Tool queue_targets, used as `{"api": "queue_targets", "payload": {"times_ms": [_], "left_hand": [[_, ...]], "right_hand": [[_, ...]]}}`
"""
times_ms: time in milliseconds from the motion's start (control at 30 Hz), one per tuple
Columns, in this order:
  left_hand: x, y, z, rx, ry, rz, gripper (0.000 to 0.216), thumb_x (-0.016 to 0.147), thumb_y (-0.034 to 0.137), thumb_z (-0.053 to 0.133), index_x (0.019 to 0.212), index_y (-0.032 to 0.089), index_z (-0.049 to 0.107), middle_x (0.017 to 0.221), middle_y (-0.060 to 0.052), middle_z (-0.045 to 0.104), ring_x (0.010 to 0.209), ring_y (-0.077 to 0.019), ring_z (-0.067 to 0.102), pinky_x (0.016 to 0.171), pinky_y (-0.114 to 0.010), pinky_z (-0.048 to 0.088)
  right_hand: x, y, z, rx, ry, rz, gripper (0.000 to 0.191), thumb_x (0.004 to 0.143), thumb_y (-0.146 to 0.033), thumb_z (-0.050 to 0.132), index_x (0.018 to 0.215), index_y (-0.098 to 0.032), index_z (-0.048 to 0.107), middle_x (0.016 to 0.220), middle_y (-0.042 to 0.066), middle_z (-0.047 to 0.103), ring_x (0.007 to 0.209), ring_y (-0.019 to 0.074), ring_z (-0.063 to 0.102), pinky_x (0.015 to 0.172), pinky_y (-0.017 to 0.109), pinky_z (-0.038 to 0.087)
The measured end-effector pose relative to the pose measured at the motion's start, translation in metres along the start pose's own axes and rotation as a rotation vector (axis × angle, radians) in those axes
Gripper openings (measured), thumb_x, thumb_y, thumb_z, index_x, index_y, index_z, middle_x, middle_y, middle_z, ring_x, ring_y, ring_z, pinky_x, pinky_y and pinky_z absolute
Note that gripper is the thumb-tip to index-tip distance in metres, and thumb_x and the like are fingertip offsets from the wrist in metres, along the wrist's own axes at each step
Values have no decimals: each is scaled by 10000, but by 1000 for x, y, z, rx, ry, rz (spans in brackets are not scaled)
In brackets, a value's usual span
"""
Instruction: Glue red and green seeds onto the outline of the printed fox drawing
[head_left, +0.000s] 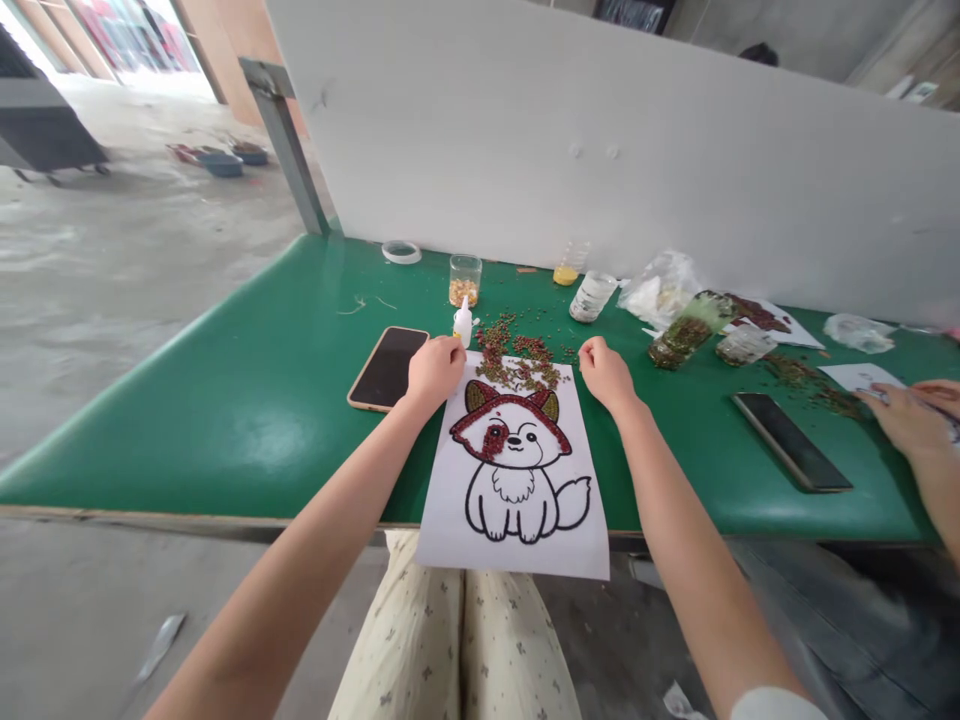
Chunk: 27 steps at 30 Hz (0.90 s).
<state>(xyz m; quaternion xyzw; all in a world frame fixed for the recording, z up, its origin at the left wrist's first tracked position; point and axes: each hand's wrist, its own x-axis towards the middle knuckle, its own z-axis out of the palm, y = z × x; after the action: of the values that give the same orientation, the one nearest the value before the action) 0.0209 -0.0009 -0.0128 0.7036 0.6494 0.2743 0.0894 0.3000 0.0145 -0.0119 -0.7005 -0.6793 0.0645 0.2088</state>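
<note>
A paper sheet with a printed cartoon dog (442,520) lies in front of me, its lower edge overhanging the table. Dark red beans fill the dog's hood and one eye patch, and green ones fill the ears. My left hand (437,368) is closed by the sheet's upper left corner, beside a white glue bottle (463,325). My right hand (604,372) is closed with fingers curled near the upper right corner. What either hand pinches, if anything, is hidden. Loose red and green beans (517,350) are scattered at the sheet's top.
A phone (388,368) lies left of my left hand. Behind stand a cup of corn kernels (465,282), a cup with yellow contents (566,272) and a white-streaked cup (594,297). Rightward are a tipped jar (690,330), another phone (791,442) and another person's hand (904,415).
</note>
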Motion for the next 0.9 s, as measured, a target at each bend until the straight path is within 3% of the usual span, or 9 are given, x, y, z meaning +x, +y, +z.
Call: {"api": "queue_targets", "payload": {"times_ms": [367, 500, 633, 800, 900], "left_hand": [[-1, 1, -2, -5, 1, -3, 259, 792, 192, 403, 693, 207, 642, 847, -44, 696, 791, -189, 586, 611, -275, 363], [0, 2, -3, -7, 10, -10, 255, 788, 187, 407, 687, 205, 640, 837, -44, 695, 793, -192, 590, 624, -279, 371], [0, 2, -3, -3, 4, -10, 259, 790, 178, 406, 693, 206, 645, 848, -46, 697, 810, -192, 595, 647, -276, 387], [0, 2, -2, -5, 5, -1, 260, 793, 174, 405, 690, 207, 641, 844, -46, 694, 808, -190, 591, 661, -275, 392], [0, 1, -1, 2, 1, -6, 255, 796, 172, 408, 694, 207, 640, 840, -45, 691, 808, -188, 589, 658, -275, 395]], "right_hand": [[1, -2, 8, 5, 67, -98, 88, 868, -219, 453, 890, -203, 537, 820, 73, 637, 766, 220, 545, 579, 282, 311], [2, -1, 7, 35, 153, -117, 186, 847, -123, 392, 899, -199, 554, 871, 90, 645, 851, 242, 539, 647, 308, 357], [3, 1, 5, 64, 236, -126, 148, 807, -146, 451, 888, -189, 568, 901, 100, 648, 886, 256, 543, 734, 341, 399], [4, 0, 6, 218, 177, -72, 266, 841, -133, 328, 886, -186, 585, 875, 91, 668, 847, 229, 594, 770, 346, 428], [6, 0, 10, 336, 177, -83, 242, 831, -142, 331, 872, -181, 567, 851, 88, 661, 834, 214, 614, 803, 352, 447]]}}
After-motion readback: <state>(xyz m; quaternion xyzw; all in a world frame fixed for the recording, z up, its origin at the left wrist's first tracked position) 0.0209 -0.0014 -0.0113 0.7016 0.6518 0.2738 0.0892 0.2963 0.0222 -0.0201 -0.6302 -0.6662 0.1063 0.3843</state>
